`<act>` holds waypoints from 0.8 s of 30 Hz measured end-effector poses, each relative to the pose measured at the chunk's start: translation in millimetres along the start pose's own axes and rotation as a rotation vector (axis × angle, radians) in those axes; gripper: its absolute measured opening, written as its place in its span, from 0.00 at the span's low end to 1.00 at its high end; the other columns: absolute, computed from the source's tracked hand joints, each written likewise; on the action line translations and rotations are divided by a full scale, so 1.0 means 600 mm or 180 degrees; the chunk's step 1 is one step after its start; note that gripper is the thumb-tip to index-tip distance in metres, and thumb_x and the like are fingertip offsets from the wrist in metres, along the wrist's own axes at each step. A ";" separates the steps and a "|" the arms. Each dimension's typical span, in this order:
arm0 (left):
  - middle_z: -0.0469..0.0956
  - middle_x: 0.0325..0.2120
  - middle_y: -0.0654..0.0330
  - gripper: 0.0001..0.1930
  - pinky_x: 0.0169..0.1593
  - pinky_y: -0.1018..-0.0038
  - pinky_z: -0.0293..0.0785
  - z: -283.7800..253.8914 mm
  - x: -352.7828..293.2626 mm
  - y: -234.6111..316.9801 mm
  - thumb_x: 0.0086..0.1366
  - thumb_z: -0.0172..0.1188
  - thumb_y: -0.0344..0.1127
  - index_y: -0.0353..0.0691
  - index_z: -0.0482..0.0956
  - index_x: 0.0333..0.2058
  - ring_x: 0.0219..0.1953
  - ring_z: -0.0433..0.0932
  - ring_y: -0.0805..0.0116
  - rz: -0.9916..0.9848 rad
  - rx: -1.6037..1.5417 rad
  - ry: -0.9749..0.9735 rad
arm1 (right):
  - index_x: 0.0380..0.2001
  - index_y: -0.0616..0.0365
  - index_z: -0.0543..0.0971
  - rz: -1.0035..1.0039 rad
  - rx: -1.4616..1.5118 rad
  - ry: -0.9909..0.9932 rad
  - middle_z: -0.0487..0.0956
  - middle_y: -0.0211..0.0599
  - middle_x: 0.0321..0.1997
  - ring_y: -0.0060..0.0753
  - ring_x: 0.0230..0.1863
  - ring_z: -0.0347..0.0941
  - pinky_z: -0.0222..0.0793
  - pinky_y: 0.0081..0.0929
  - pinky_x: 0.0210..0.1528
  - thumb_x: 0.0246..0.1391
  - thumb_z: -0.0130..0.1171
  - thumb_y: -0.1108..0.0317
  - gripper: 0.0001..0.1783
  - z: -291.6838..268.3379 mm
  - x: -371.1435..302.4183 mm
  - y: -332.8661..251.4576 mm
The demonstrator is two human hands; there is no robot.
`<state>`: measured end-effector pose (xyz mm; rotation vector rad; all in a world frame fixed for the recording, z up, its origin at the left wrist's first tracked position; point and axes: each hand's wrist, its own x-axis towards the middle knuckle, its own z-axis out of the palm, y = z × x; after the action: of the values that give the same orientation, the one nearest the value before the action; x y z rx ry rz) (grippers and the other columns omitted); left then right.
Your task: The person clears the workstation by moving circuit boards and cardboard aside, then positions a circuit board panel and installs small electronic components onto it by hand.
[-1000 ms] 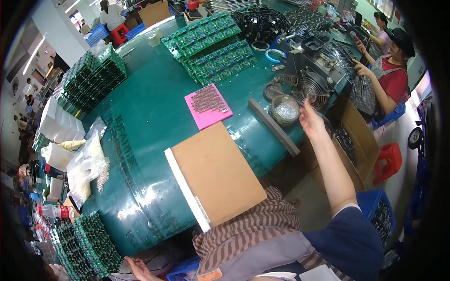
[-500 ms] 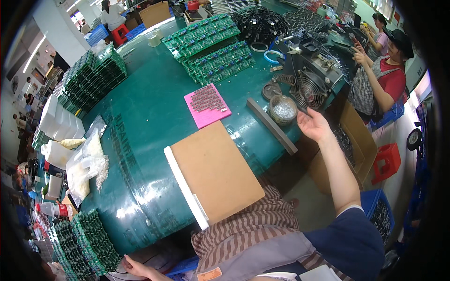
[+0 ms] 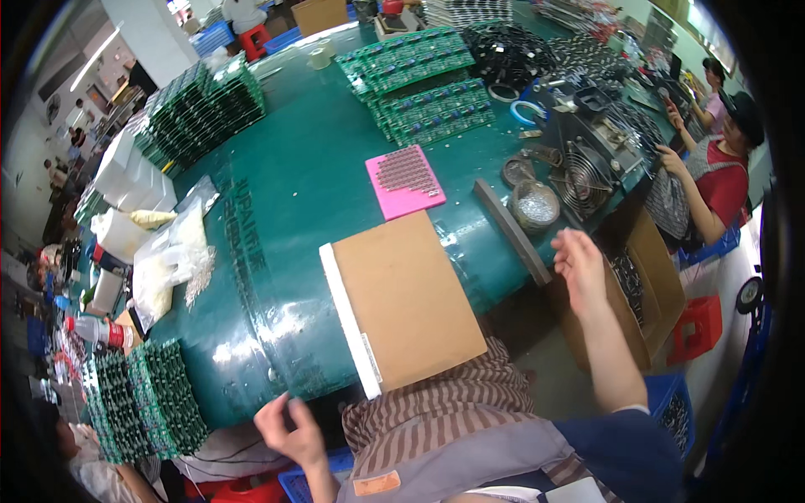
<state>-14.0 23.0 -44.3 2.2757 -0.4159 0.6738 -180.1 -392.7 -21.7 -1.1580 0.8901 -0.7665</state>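
Observation:
My right hand (image 3: 580, 267) is raised off the table's right edge, fingers loosely curled and apart, with nothing visible in it. Nearest to it are a round tub of small silvery pieces (image 3: 535, 206) and a long grey bar (image 3: 513, 233). Beyond the table's front edge, my left hand (image 3: 291, 429) hovers with thumb and fingers apart, holding nothing. Between the hands a brown board (image 3: 409, 303) with a white strip (image 3: 350, 323) along its left side juts over my lap. Just past it lies a pink pad (image 3: 396, 204) bearing rows of small metal parts.
Green circuit boards stand in stacks at far left (image 3: 201, 105), at back centre (image 3: 440, 113) and at near left (image 3: 168, 402). A fan unit (image 3: 581, 178) and black cables (image 3: 506, 52) occupy the right. A cardboard box (image 3: 662, 293) stands below; co-workers sit at right.
My left hand has come up and right, away from the near-left board stack, its fingers spreading. My right hand has pulled back from the tub toward me. The view has shifted left.

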 end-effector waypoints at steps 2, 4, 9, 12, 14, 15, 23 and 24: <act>0.74 0.39 0.50 0.18 0.45 0.66 0.68 0.029 0.009 0.039 0.41 0.64 0.30 0.37 0.78 0.36 0.39 0.72 0.54 0.0598 -0.0258 -0.0937 | 0.41 0.57 0.73 -0.0740 -0.1026 -0.0967 0.77 0.36 0.39 0.26 0.37 0.72 0.69 0.25 0.41 0.49 0.60 0.58 0.19 0.042 -0.059 0.019; 0.70 0.47 0.44 0.31 0.53 0.63 0.62 0.051 0.020 0.077 0.40 0.66 0.36 0.32 0.72 0.46 0.49 0.69 0.50 0.0842 -0.0513 -0.1486 | 0.47 0.52 0.72 -0.1016 -0.2417 -0.2065 0.72 0.48 0.48 0.39 0.51 0.68 0.64 0.36 0.51 0.40 0.67 0.55 0.29 0.097 -0.111 0.000; 0.70 0.46 0.40 0.36 0.53 0.61 0.61 0.075 0.009 0.109 0.42 0.69 0.38 0.29 0.67 0.50 0.50 0.68 0.47 0.0924 -0.0317 -0.1803 | 0.52 0.47 0.70 -0.2415 -0.3732 -0.2482 0.55 0.48 0.64 0.59 0.65 0.44 0.48 0.49 0.61 0.30 0.69 0.62 0.38 0.131 -0.159 0.079; 0.71 0.46 0.43 0.32 0.51 0.67 0.66 0.051 0.007 0.106 0.45 0.67 0.29 0.29 0.66 0.50 0.45 0.73 0.55 0.0519 -0.0604 -0.1824 | 0.48 0.45 0.74 -0.2850 -0.3668 -0.2498 0.61 0.46 0.61 0.63 0.64 0.47 0.53 0.50 0.59 0.33 0.65 0.68 0.31 0.128 -0.166 0.087; 0.71 0.46 0.45 0.28 0.48 0.72 0.70 0.029 0.004 0.108 0.50 0.63 0.25 0.30 0.65 0.51 0.42 0.75 0.66 -0.1591 -0.2059 -0.1929 | 0.42 0.47 0.79 -0.3161 -0.2908 -0.2332 0.67 0.45 0.56 0.63 0.61 0.54 0.58 0.48 0.58 0.33 0.64 0.72 0.24 0.119 -0.173 0.091; 0.73 0.44 0.48 0.27 0.48 0.75 0.70 0.016 0.017 0.111 0.55 0.59 0.23 0.30 0.62 0.54 0.42 0.74 0.72 -0.2073 -0.2095 -0.2039 | 0.37 0.50 0.81 -0.3341 -0.2819 -0.2266 0.69 0.48 0.53 0.62 0.57 0.59 0.62 0.45 0.57 0.34 0.62 0.75 0.20 0.124 -0.179 0.081; 0.75 0.41 0.57 0.23 0.47 0.75 0.71 -0.035 0.135 0.029 0.56 0.55 0.21 0.31 0.64 0.52 0.41 0.75 0.72 -0.2332 -0.3344 -0.1558 | 0.48 0.52 0.73 -0.3604 -0.2138 -0.2777 0.61 0.51 0.60 0.58 0.58 0.60 0.62 0.42 0.56 0.31 0.70 0.67 0.34 0.220 -0.142 0.066; 0.75 0.40 0.57 0.21 0.46 0.75 0.71 -0.030 0.169 0.009 0.56 0.55 0.21 0.32 0.66 0.50 0.41 0.75 0.72 -0.2078 -0.3141 -0.1166 | 0.50 0.52 0.71 -0.3792 -0.2268 -0.2657 0.63 0.49 0.60 0.56 0.58 0.60 0.61 0.41 0.56 0.33 0.70 0.66 0.35 0.236 -0.114 0.057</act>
<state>59.6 22.0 27.9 1.4125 -0.0952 -0.2683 -83.2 -263.8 -20.5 -2.4528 -0.3933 -0.7497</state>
